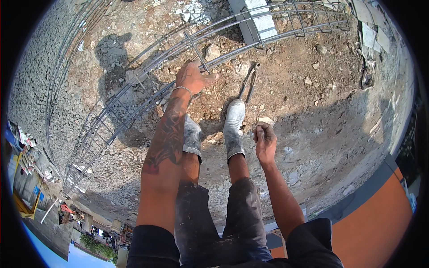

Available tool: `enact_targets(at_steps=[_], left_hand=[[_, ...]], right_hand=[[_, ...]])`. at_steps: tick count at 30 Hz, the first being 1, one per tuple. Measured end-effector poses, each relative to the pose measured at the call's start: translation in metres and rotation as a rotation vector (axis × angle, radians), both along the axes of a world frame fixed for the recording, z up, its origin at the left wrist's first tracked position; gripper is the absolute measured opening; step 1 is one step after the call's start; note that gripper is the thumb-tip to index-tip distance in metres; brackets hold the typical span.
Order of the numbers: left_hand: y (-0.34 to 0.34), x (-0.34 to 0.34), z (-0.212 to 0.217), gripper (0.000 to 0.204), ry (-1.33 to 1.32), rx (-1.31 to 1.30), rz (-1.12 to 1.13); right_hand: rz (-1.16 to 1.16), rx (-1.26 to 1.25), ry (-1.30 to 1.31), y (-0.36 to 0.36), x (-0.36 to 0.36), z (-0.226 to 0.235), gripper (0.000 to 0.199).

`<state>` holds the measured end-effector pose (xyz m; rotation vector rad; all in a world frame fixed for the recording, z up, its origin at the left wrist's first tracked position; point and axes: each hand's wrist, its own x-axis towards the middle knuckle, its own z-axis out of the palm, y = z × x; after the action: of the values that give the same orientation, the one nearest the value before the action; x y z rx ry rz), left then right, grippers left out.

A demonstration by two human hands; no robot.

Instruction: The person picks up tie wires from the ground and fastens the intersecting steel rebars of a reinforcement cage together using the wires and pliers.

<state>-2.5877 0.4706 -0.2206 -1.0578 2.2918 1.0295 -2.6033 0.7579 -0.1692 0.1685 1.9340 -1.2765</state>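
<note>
A long steel rebar cage of parallel bars and square stirrups curves across the ground in front of me. My left hand is closed around its near bars, beside a stirrup; the undersides of its fingers are hidden. Lower and to the right, my right hand is held in a pinch above the dirt. Whatever lies between those fingertips is too small to make out. A pair of steel end-cutting pincers rests on the soil at the toe of my right boot, jaws pointing away from me.
A grey concrete block lies under the cage at the far side. Loose bars bend along the left over gravel. Stones dot the uneven soil. An orange wall stands at lower right.
</note>
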Motion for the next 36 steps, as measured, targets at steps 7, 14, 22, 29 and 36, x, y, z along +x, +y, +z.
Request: enact_targets(at_steps=[7,14,22,29,36], left_hand=[[0.017,0.014,-0.014,0.036,0.067,0.059,0.037],[0.024,0.017,-0.009,0.033,0.129,-0.028,0.191],[0.028,0.02,-0.007,0.028,0.156,-0.154,0.119],[0.027,0.021,-0.007,0.03,0.309,-0.103,0.179],[0.012,0.027,-0.017,0.032,0.309,0.333,0.503]], right_hand=[[0.003,-0.009,0.018,0.007,0.008,-0.012,0.018],[0.103,0.016,0.161,-0.014,0.004,-0.021,0.024],[0.161,0.027,-0.101,-0.091,-0.032,-0.063,0.019],[0.172,0.102,0.131,-0.146,-0.028,-0.095,0.012],[-0.121,-0.168,-0.095,-0.164,-0.021,-0.1,0.013]])
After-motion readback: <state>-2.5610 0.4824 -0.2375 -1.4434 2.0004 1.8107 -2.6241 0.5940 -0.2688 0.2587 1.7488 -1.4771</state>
